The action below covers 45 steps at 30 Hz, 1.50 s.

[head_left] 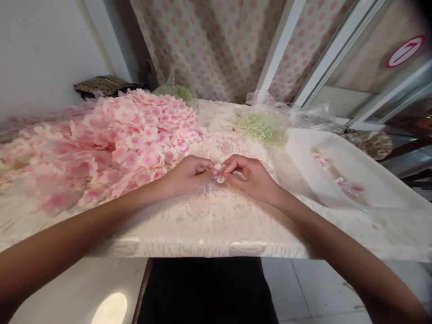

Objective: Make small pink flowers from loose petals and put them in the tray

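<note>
A small pale flower (218, 173) is held above the middle of the table (209, 229), between the back edge and the front edge, and work on it appears to be under way, though whether it is made of one layer or several cannot be told. Only a few pink-and-white pieces (357, 188) are seen in the white tray (391, 184) near the table's right edge; if these are finished ones, little seems done. Far more seems left, since a large heap of pink petals (135, 139) is spread over the left side, from near the back edge towards the front left corner. Green shreds (261, 128) are placed near the back edge, just beside the tray, and appear unused. The flower is pinched from its left side by the thumb and fingers of the left hand (189, 174) and from its right side by those of the right hand (253, 177), with the fingertips almost meeting. Both forearms are brought in diagonally over the front edge, the wrists are kept low, and the right hand's fingers are bent, a gap being left behind its thumb.
</note>
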Each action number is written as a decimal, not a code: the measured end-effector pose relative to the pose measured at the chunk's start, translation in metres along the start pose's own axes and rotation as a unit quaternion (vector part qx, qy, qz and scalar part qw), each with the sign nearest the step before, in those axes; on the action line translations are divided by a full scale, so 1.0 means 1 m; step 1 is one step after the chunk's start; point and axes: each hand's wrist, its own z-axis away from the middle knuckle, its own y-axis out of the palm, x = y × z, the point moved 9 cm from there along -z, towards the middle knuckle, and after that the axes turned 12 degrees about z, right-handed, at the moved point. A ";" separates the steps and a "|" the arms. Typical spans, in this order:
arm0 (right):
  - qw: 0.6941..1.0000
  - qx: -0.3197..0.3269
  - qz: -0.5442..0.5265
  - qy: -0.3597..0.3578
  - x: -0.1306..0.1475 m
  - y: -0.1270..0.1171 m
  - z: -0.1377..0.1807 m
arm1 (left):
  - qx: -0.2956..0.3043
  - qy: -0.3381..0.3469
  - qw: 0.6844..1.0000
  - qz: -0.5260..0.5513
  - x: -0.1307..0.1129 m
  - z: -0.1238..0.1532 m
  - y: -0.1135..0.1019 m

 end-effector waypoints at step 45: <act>0.978 0.019 -0.203 0.039 -0.010 -0.002 -0.004 | -0.116 0.062 0.924 -0.360 -0.004 -0.004 -0.043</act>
